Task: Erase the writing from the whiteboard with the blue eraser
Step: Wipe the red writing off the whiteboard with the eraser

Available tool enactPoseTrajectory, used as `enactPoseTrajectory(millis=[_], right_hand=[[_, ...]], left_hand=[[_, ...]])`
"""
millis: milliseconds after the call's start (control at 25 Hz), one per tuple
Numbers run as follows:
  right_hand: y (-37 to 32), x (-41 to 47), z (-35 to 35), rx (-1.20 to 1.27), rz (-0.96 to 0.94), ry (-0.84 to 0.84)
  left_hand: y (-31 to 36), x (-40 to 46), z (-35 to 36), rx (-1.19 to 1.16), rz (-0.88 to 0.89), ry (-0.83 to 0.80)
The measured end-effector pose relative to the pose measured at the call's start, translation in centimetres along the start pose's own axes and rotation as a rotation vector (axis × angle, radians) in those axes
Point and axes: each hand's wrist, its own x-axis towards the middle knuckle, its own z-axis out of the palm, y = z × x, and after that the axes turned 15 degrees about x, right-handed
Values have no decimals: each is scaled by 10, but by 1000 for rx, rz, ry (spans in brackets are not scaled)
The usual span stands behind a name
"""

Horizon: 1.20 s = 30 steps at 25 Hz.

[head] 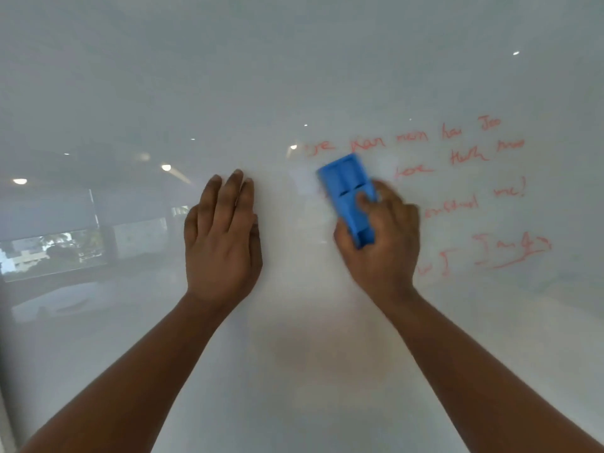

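Note:
A glossy whiteboard (294,76) fills the view. My right hand (382,243) grips the blue eraser (348,194) and presses it flat on the board, tilted up to the left; the hand is motion-blurred. Red handwriting (464,158) runs in several lines to the right of the eraser, from above it down to a signature-like scrawl (513,253) at the lower right. The patch just left of the eraser looks wiped and smudged. My left hand (222,237) rests flat on the board left of the eraser, fingers pointing up and close together, holding nothing.
The board's surface reflects ceiling lights (166,167) and a window scene (55,250) at the left. The board's left edge (5,403) shows at the bottom-left corner. A faint reddish smear (327,351) lies low between my forearms.

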Motion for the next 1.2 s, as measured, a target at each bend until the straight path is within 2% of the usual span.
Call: enactPoseTrajectory(millis=[80,240,280,320,440,480,520,600,680,720,840,880,1000,1080,1120,1200], right_hand=[[-1,27,13,50,92,97],[-22,-6,27,89,-197,-209],[-12,-4,16,79,-236,-226],[3,8,6,51,-222,-180],[25,53,-3,-3,57,105],[19,58,8,-1,70,131],[7,56,21,17,24,90],[-13,39,40,68,-146,-99],[2,51,26,68,-215,-185],[15,65,15,38,-171,-133],[30,99,1,-26,129,139],[20,96,13,-32,114,150],[-27,58,54,20,-206,-137],[-15,60,43,11,-314,-258],[1,72,30,-4,-286,-242],[37,98,-1,-23,-72,-37]], left_hand=[[3,19,2,2,-13,26],[12,43,6,-33,-36,62],[13,44,6,-32,-57,55],[15,43,6,-25,-74,46],[16,40,8,-1,-76,14],[16,41,9,4,-70,6],[15,41,10,9,-69,2],[15,41,11,17,-73,1],[15,40,10,15,-72,-3],[16,40,10,12,-73,-10],[16,40,9,13,-77,-28],[16,40,10,14,-78,-28],[15,40,10,20,-84,-18],[15,41,10,13,-80,-14],[16,41,10,11,-81,-16],[16,39,10,11,-95,-27]])
